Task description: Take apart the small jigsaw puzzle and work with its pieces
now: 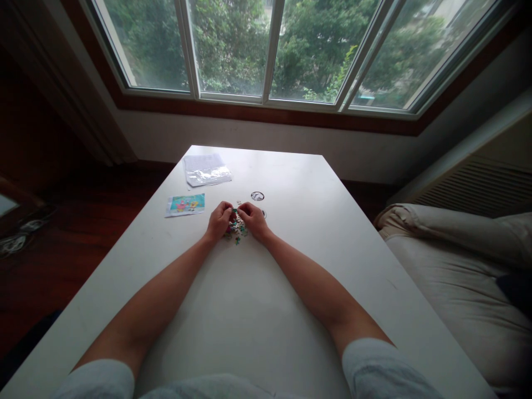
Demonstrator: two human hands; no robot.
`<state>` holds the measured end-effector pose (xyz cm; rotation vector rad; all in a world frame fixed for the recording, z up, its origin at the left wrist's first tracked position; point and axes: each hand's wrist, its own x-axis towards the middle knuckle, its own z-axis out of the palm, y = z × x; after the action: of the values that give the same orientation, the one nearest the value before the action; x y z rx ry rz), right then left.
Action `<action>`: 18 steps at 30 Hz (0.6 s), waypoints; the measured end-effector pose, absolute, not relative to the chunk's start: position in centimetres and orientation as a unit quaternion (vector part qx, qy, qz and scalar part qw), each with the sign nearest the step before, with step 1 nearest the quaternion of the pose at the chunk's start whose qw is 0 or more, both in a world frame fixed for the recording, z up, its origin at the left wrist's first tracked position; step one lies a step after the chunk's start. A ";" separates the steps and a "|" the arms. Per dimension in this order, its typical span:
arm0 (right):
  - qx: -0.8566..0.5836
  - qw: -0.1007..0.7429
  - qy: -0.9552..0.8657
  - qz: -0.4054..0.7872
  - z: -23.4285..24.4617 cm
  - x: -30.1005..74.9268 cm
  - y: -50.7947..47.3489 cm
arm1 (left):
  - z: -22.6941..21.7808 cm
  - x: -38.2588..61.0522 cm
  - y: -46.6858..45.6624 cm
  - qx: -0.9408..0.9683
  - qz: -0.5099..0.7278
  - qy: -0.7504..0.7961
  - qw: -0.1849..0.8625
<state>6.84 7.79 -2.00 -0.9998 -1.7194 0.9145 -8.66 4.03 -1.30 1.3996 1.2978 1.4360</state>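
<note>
My left hand (219,220) and my right hand (254,219) meet over the middle of the white table (245,299), fingertips pinched close together. Between them shows a small dark-green jigsaw piece (235,210), which both hands appear to grip; its outline is too small to make out. Just below and between the hands lies a loose heap of small jigsaw pieces (237,228), green, white and reddish. My fingers hide part of this heap. Left of my left hand, a colourful cartoon picture card (185,205) rests flat on the table.
A clear plastic bag (206,169) with pale sheets lies at the table's far left. Beyond my right hand is a round dark-rimmed disc (257,196), with another partly hidden by that hand. A beige sofa (449,260) stands to the right, and windows (233,50) line the back wall.
</note>
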 end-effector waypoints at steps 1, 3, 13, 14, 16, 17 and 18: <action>-0.412 0.461 -0.695 0.367 -2.0 6.9 7.8 | -1.3 -8.7 4.0 0.546 0.557 0.503 0.372; -0.423 0.465 -0.689 0.360 -1.9 6.9 7.8 | -1.3 -8.6 4.0 0.553 0.552 0.496 0.378; -0.422 0.468 -0.688 0.360 -2.3 6.7 7.8 | -1.6 -9.1 4.4 0.560 0.567 0.529 0.290; -0.419 0.464 -0.691 0.363 -2.3 6.7 7.7 | -1.6 -9.3 4.5 0.549 0.576 0.540 0.273; -0.405 0.447 -0.710 0.363 -2.3 6.8 7.5 | -1.7 -9.8 4.8 0.524 0.595 0.558 0.245; -0.392 0.433 -0.728 0.359 -2.2 6.9 7.4 | -1.7 -10.1 5.0 0.513 0.602 0.564 0.236; -0.373 0.415 -0.753 0.350 -2.1 7.0 7.3 | -1.8 -10.3 5.1 0.504 0.608 0.568 0.231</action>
<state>6.97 7.34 -2.12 -0.9373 -1.8913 0.8789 -10.31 5.14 -1.78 1.3853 1.5626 1.6714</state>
